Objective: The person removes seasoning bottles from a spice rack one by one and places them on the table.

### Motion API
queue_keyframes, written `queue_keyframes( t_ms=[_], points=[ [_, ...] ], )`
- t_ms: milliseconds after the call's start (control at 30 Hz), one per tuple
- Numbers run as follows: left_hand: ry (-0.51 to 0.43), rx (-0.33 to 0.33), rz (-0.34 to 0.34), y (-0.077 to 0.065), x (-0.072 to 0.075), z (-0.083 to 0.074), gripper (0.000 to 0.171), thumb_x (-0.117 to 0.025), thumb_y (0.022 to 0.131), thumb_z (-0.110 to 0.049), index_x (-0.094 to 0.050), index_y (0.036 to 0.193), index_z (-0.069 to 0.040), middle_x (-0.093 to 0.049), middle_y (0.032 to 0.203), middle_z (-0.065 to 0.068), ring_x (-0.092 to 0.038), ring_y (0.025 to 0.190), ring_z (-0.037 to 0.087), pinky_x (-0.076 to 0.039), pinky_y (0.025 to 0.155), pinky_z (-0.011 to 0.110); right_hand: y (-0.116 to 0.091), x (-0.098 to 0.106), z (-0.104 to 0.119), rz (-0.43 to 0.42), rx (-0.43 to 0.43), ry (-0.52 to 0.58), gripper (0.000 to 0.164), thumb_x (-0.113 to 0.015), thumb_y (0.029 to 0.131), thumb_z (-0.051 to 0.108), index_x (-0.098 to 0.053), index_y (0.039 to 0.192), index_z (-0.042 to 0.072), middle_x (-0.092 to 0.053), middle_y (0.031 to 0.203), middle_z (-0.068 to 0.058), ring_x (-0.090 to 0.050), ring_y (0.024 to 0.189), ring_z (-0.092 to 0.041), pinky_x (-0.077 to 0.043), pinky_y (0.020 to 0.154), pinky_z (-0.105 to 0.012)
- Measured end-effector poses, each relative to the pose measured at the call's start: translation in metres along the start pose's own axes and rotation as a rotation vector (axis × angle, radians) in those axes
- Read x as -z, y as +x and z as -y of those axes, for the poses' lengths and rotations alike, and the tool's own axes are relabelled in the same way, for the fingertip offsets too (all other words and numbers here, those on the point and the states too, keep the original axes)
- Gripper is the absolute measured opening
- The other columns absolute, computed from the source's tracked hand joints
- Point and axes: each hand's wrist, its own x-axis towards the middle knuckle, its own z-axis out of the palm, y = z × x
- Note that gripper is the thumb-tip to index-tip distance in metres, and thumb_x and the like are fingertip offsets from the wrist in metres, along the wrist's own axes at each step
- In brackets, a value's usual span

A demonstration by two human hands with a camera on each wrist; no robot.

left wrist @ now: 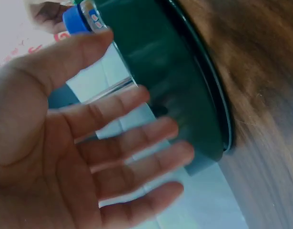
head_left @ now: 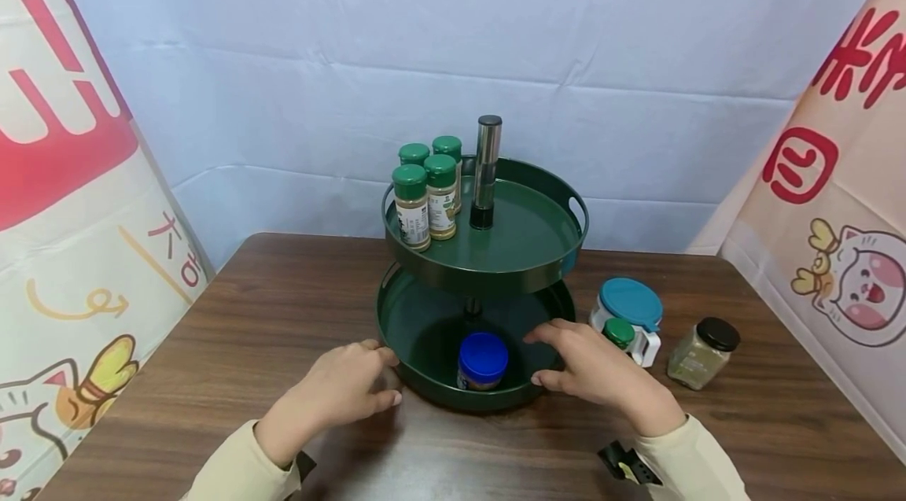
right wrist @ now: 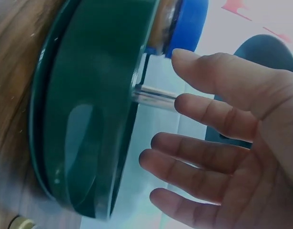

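Observation:
A dark green two-tier round rack stands on the table, its upper tray [head_left: 531,230] pierced by a shiny metal post [head_left: 487,163]. On the lower tray [head_left: 446,397], near the front rim, sits a small jar with a blue lid [head_left: 484,358]. My left hand [head_left: 347,383] is at that tray's left front edge, its fingers spread and fairly straight with nothing in them. Across from it, my right hand [head_left: 598,363] hovers by the right rim with loosely bent fingers, also holding nothing. In the right wrist view its thumb [right wrist: 203,69] overlaps the blue lid's lower edge.
Several green-capped spice shakers [head_left: 412,206] stand on the upper tray's left side. Right of the rack are a teal-lidded container [head_left: 630,300] with a white handle, a green-capped bottle [head_left: 619,332] and a black-lidded glass jar [head_left: 697,359]. A pale cloth hangs behind the wooden table [head_left: 297,296].

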Motion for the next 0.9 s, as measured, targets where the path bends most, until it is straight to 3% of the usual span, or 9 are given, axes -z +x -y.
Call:
queue_keyframes(
  t_ms=[167,300,433,600,900],
  points=[
    [-0.059,0.194,-0.043,0.005,0.004,0.001,0.044,-0.07,0.076,-0.034,-0.063,0.109,-0.006,-0.064,0.104,0.013,-0.06,0.073,0.023,-0.052,0.055,0.04,0.005,0.001,0.009,0.022,-0.012,0.022,0.04,-0.072,0.077,0.023,-0.059,0.112,0.008,-0.06,0.109,-0.011,-0.058,0.091,-0.024,-0.053,0.073,-0.042],
    [-0.128,0.293,-0.071,0.011,0.003,0.001,0.045,-0.069,0.077,-0.034,-0.061,0.113,-0.007,-0.064,0.107,0.01,-0.058,0.066,0.019,-0.047,0.047,0.035,0.009,0.0,0.014,0.025,-0.014,0.019,0.044,-0.072,0.076,0.023,-0.058,0.114,0.006,-0.059,0.111,-0.011,-0.056,0.097,-0.025,-0.052,0.076,-0.045],
    [-0.191,0.346,-0.101,0.018,-0.001,0.004,0.049,-0.069,0.078,-0.032,-0.058,0.116,-0.005,-0.066,0.09,0.007,-0.055,0.06,0.014,-0.044,0.044,0.032,0.013,-0.001,0.019,0.021,-0.002,0.025,0.046,-0.073,0.076,0.024,-0.057,0.116,0.006,-0.058,0.113,-0.012,-0.055,0.099,-0.025,-0.051,0.077,-0.046],
    [-0.275,0.397,-0.145,0.027,-0.007,0.01,0.061,-0.069,0.078,-0.03,-0.047,0.125,0.002,-0.058,0.066,0.0,-0.052,0.054,0.011,-0.047,0.049,0.033,0.018,-0.004,0.025,0.015,0.022,0.042,0.047,-0.073,0.076,0.025,-0.057,0.116,0.006,-0.056,0.116,-0.012,-0.052,0.102,-0.024,-0.051,0.08,-0.045],
    [-0.394,0.435,-0.175,0.037,-0.017,0.024,0.074,-0.067,0.081,-0.023,-0.029,0.134,0.012,-0.056,0.059,0.002,-0.051,0.048,0.012,-0.047,0.049,0.033,0.028,-0.01,0.036,-0.001,0.049,0.06,0.052,-0.072,0.076,0.029,-0.054,0.12,0.007,-0.05,0.12,-0.013,-0.048,0.106,-0.024,-0.05,0.081,-0.043]
  ],
)
